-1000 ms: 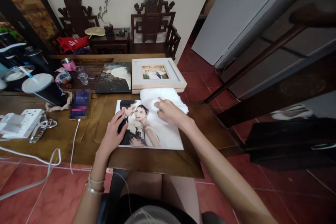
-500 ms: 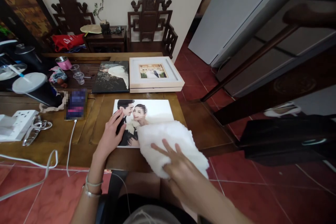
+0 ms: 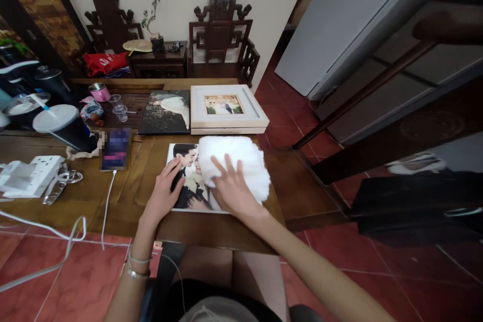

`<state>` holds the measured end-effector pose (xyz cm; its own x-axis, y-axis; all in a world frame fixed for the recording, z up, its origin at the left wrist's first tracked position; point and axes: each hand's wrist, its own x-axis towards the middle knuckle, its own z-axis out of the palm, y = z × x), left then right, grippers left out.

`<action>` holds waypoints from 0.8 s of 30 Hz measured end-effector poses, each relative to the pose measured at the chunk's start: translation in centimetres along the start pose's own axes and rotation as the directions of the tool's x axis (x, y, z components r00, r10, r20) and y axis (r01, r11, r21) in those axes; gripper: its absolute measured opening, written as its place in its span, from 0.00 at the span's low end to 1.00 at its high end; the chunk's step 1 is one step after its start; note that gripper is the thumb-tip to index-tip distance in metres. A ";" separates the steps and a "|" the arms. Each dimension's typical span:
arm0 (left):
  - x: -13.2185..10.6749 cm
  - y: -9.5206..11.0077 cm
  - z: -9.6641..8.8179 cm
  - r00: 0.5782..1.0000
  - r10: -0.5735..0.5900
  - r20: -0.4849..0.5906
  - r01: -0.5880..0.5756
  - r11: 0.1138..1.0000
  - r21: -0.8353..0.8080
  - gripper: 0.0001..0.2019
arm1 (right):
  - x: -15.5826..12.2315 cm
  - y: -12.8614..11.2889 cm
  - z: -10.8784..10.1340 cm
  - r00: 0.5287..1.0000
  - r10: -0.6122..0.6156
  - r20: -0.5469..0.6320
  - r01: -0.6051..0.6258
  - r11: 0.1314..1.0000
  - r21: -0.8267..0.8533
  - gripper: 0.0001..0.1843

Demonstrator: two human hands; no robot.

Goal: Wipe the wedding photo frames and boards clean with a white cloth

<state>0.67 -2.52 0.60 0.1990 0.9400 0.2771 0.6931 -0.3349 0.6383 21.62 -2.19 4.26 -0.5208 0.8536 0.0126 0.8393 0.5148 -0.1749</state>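
A photo panel (image 3: pixel 199 196) of a couple lies flat on the wooden table (image 3: pixel 211 231) near its front edge. My left hand (image 3: pixel 166 187) rests on the panel's left side, fingers stretched out and holding nothing. On the panel's right half, my right hand (image 3: pixel 236 188) presses a fluffy white cloth (image 3: pixel 251 161), its fingers spread over the top. The cloth hides much of the picture's right side. Behind the panel are a dark photo board (image 3: pixel 162 118) and a pale box-like frame (image 3: pixel 260 115) with a small picture.
On the left stand a lidded cup with a straw (image 3: pixel 62 131), a phone (image 3: pixel 116 148) on a white cable and a power strip (image 3: pixel 41 176). A clear claw clip (image 3: pixel 60 183) lies beside the strip. Wooden chairs (image 3: pixel 222 25) stand along the wall.
My right hand has moved the white cloth up and left, from over the table's front edge onto the panel. My left hand stays on the panel's left side.
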 end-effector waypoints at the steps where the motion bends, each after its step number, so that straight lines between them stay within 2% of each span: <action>1: 0.0 0.1 0.0 1.000 0.000 0.000 0.000 1.000 0.003 0.22 | -1.6 -0.8 0.3 1.000 -0.012 0.019 0.012 1.000 0.004 0.11; 5: 0.0 0.1 0.1 1.000 -0.003 0.012 0.003 1.000 0.016 0.22 | -7.7 -3.5 0.0 0.992 -0.080 0.102 0.071 0.993 0.091 0.14; 8: 0.1 0.0 0.2 1.000 -0.004 0.029 0.004 1.000 0.020 0.22 | -9.2 -3.8 -2.0 0.972 -0.183 0.145 0.159 0.974 0.158 0.17; 10: 0.1 0.0 0.1 0.999 -0.008 0.037 0.007 1.000 0.022 0.22 | -7.9 -3.1 -3.5 0.968 -0.192 0.159 0.163 0.970 0.179 0.19; 13: 0.0 0.1 0.1 0.999 -0.011 0.042 0.010 1.000 0.020 0.22 | -3.2 -1.6 -5.1 0.975 -0.117 0.187 0.084 0.981 0.175 0.20; 15: 0.0 0.1 0.1 0.999 -0.005 0.037 0.005 1.000 0.015 0.22 | 0.6 -0.8 -5.2 0.977 -0.043 0.207 0.012 0.989 0.149 0.17; 18: 0.0 0.0 0.1 1.000 0.009 0.022 -0.009 1.000 0.002 0.22 | 4.8 -0.1 -4.0 0.988 0.033 0.149 -0.049 0.994 0.101 0.13; 21: 0.1 -0.1 0.1 1.000 0.019 0.009 -0.019 1.000 -0.010 0.22 | 5.7 -0.3 -1.6 0.999 0.037 0.022 -0.038 0.999 0.017 0.12; 24: 0.1 -0.1 0.2 1.000 0.027 0.000 -0.027 0.999 -0.023 0.22 | 3.2 -1.4 0.5 1.000 -0.016 -0.010 0.016 1.000 -0.010 0.12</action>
<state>0.75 -2.41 0.40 0.2174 0.9305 0.2946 0.6714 -0.3617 0.6468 18.76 -0.22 4.07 -0.5324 0.8461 0.0256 0.8325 0.5288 -0.1650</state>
